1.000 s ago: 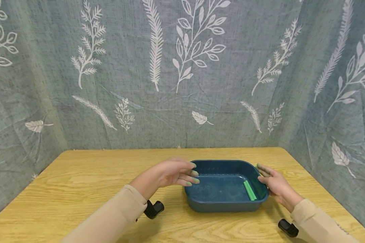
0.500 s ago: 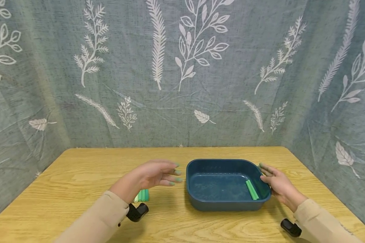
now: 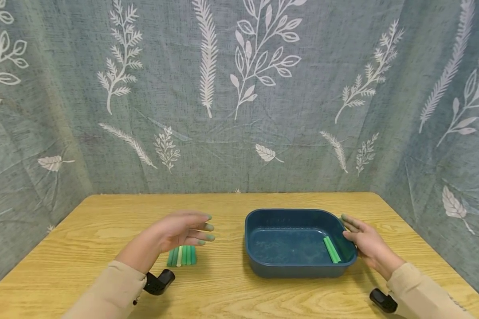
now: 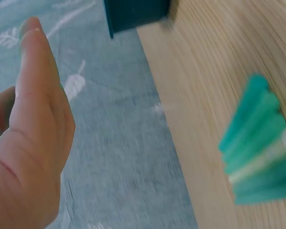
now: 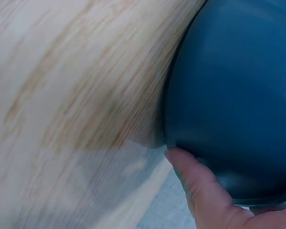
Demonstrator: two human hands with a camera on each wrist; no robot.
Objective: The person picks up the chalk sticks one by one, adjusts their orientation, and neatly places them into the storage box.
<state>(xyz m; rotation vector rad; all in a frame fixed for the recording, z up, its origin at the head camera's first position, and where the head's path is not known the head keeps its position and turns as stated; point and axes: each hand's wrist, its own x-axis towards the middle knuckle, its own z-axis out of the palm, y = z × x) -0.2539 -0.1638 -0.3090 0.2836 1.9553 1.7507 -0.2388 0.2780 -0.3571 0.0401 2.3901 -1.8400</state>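
My left hand hovers in the air left of the dark blue basin, its fingers loosely extended and nothing between them. Beneath it, partly covered by the hand in the head view, lies a row of several slim sticks, green and teal with a pale yellow one among them. The left wrist view has these sticks, blurred, on the right. My right hand rests against the right end of the basin, thumb touching it near the rim, fingers straight along the outside. Inside the basin, toward its right end, lie green sticks side by side.
Both hands and the basin are over a wooden table. A patterned grey-green cloth hangs behind it and along both sides. Black wrist cameras sit under the sleeves.
My left hand has moved left, away from the basin's left rim to above the row of sticks, which has come into view. The right hand stays at the basin.
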